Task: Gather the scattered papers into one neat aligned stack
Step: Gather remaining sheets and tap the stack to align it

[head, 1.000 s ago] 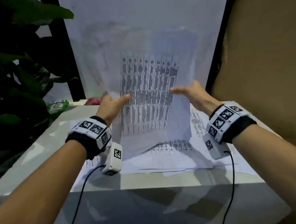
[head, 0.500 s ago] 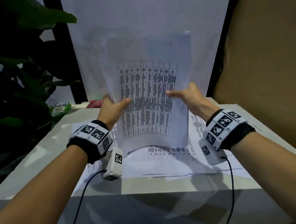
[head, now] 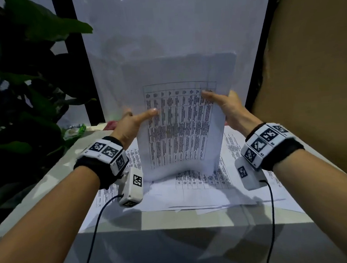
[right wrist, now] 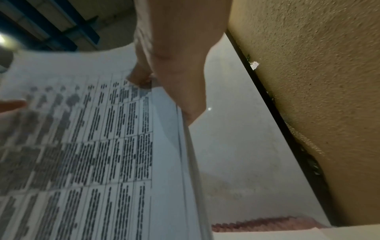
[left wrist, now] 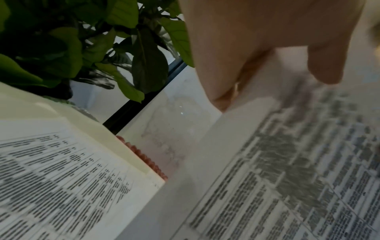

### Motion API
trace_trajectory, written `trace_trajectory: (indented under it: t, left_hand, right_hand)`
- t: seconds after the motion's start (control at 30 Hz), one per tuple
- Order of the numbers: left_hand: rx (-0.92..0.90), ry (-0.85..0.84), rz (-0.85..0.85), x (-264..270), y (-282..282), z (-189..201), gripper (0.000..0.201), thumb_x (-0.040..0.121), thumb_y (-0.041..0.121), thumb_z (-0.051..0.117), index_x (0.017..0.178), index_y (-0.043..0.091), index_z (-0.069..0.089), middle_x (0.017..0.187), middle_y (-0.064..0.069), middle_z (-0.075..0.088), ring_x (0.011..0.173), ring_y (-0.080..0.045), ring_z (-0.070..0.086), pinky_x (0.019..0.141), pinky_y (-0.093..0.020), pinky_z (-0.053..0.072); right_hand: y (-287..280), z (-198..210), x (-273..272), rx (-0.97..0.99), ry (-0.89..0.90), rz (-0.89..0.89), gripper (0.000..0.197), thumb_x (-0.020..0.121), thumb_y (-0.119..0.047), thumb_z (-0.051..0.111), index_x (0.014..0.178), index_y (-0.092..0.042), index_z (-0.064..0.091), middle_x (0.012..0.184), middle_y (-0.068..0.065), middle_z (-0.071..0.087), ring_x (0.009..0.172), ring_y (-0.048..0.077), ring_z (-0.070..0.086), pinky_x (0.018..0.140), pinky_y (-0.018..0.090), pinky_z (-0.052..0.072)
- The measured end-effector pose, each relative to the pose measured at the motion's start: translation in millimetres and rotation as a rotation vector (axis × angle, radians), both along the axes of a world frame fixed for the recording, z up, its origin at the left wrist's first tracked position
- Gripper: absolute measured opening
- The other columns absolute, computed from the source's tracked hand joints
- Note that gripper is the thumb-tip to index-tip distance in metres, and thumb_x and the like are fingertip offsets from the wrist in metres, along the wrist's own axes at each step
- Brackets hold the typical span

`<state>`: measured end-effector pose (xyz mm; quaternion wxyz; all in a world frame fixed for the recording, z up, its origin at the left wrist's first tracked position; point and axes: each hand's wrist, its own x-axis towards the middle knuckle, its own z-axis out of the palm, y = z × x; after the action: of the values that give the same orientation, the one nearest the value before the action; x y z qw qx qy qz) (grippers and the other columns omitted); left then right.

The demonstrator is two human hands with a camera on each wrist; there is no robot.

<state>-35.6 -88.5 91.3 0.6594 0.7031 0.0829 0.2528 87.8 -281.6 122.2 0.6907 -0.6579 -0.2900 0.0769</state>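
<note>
Hands counted: 2 | held paper bundle [head: 180, 130]: 1 | loose sheets [head: 195, 193] on table: several, uncountable | plant [head: 21, 80]: 1

A bundle of sheets [head: 180, 130] stands upright between the two hands, its lower edge resting on the loose papers [head: 193, 193] spread flat on the counter [head: 39, 188]. The left hand [head: 130, 125] holds the bundle's left edge, thumb on the near face; the right hand [head: 226, 105] holds the right edge, a little higher up. The loose papers lie below both hands and reach out past each wrist, left and right, toward the counter's near edge. Beyond the left hand, at the counter's far edge, lie a small packet [head: 75, 130] and another small item [head: 111, 125]. A plant [head: 22, 90] stands left of the left hand. A panel [head: 171, 28] rises behind the bundle, and a wall [head: 319, 80] runs right of the right hand.
</note>
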Motion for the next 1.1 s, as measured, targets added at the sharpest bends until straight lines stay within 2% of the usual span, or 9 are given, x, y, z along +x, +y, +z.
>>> trace_trajectory:
  t: [0.1, 0.2, 0.33, 0.4, 0.57, 0.7, 0.83, 0.97, 1.1]
  left_hand:
    - [0.092, -0.008, -0.017, -3.6, -6.7, 1.8, 0.051, 0.064, 0.042, 0.073, 0.108, 0.021, 0.061, 0.124, -0.020, 0.060, 0.114, -0.036, 0.059, 0.096, -0.053, 0.048]
    - [0.065, -0.002, 0.052, 3.1, -5.5, 0.5, 0.108, 0.047, 0.056, 0.085, 0.134, 0.009, 0.042, 0.131, -0.013, 0.057, 0.120, -0.028, 0.056, 0.106, -0.049, 0.041]
    - [0.102, -0.146, 0.117, 2.1, -24.0, 31.4, 0.024, 0.082, 0.024, 0.067, 0.104, 0.019, 0.059, 0.098, 0.010, 0.063, 0.093, -0.003, 0.060, 0.093, -0.024, 0.045]
    - [0.058, -0.204, 0.201, 4.3, -27.7, 45.3, 0.005, 0.087, 0.027, 0.062, 0.087, 0.027, 0.057, 0.089, 0.014, 0.063, 0.083, 0.001, 0.060, 0.080, -0.017, 0.048]
    - [-0.005, -0.213, 0.329, 13.1, -26.7, 67.6, 0.059, 0.072, 0.075, 0.043, 0.068, 0.017, 0.052, 0.078, -0.011, 0.050, 0.072, -0.021, 0.049, 0.068, -0.035, 0.041]
    - [-0.039, -0.213, 0.371, 19.6, -26.8, 73.8, 0.053, 0.084, 0.067, 0.038, 0.052, 0.026, 0.044, 0.064, -0.004, 0.038, 0.066, -0.020, 0.038, 0.064, -0.030, 0.031]
    - [-0.107, -0.233, 0.434, 25.3, -27.4, 79.6, 0.036, 0.085, 0.045, 0.051, 0.060, 0.019, 0.046, 0.074, 0.000, 0.046, 0.071, -0.018, 0.042, 0.067, -0.031, 0.035]
    - [-0.066, -0.199, 0.349, 19.5, -33.5, 82.6, 0.040, 0.073, 0.060, 0.051, 0.066, 0.021, 0.047, 0.071, -0.001, 0.047, 0.062, -0.013, 0.049, 0.062, -0.030, 0.039]
    - [0.073, -0.215, 0.175, 11.1, -29.6, 59.4, 0.037, 0.084, 0.045, 0.057, 0.104, 0.014, 0.061, 0.093, 0.004, 0.063, 0.096, -0.017, 0.060, 0.094, -0.036, 0.047]
  right_hand:
    - [-4.7, -3.4, 3.7, 0.054, 0.012, -0.082, 0.053, 0.041, -0.051, 0.083, 0.078, -0.022, 0.059, 0.081, -0.002, 0.071, 0.092, 0.027, 0.067, 0.092, 0.047, 0.051]
    - [-1.9, 9.4, -4.4, 0.084, -0.027, -0.146, 0.023, 0.076, -0.034, 0.073, 0.076, -0.018, 0.056, 0.081, 0.000, 0.065, 0.082, 0.021, 0.063, 0.088, 0.038, 0.051]
    - [7.0, 39.2, -4.9, 0.135, -0.006, -0.273, 0.063, 0.069, -0.069, 0.058, 0.090, -0.010, 0.064, 0.079, 0.000, 0.057, 0.078, 0.017, 0.053, 0.074, 0.034, 0.044]
    - [10.4, 48.8, -6.1, 0.129, 0.041, -0.307, 0.057, 0.071, -0.074, 0.050, 0.071, -0.017, 0.057, 0.062, -0.005, 0.049, 0.065, 0.015, 0.047, 0.063, 0.031, 0.038]
    - [16.8, 53.6, 2.7, 0.161, 0.132, -0.386, 0.040, 0.084, -0.053, 0.053, 0.073, -0.015, 0.059, 0.064, -0.006, 0.041, 0.058, 0.009, 0.038, 0.064, 0.028, 0.035]
    - [17.9, 53.4, 8.9, 0.168, 0.158, -0.381, 0.039, 0.081, -0.055, 0.054, 0.071, -0.018, 0.058, 0.079, -0.002, 0.056, 0.076, 0.016, 0.054, 0.074, 0.031, 0.045]
    - [18.5, 54.1, 10.3, 0.193, 0.157, -0.388, 0.036, 0.081, -0.049, 0.053, 0.063, -0.019, 0.047, 0.074, -0.003, 0.050, 0.070, 0.016, 0.047, 0.065, 0.029, 0.038]
    - [17.5, 54.8, 7.2, 0.205, 0.129, -0.370, 0.038, 0.077, -0.053, 0.051, 0.063, -0.018, 0.045, 0.067, -0.001, 0.048, 0.063, 0.016, 0.045, 0.060, 0.028, 0.036]
    - [9.4, 41.5, 14.5, 0.091, -0.023, -0.232, 0.063, 0.061, -0.070, 0.056, 0.090, -0.014, 0.062, 0.092, 0.003, 0.065, 0.084, 0.018, 0.062, 0.074, 0.034, 0.050]
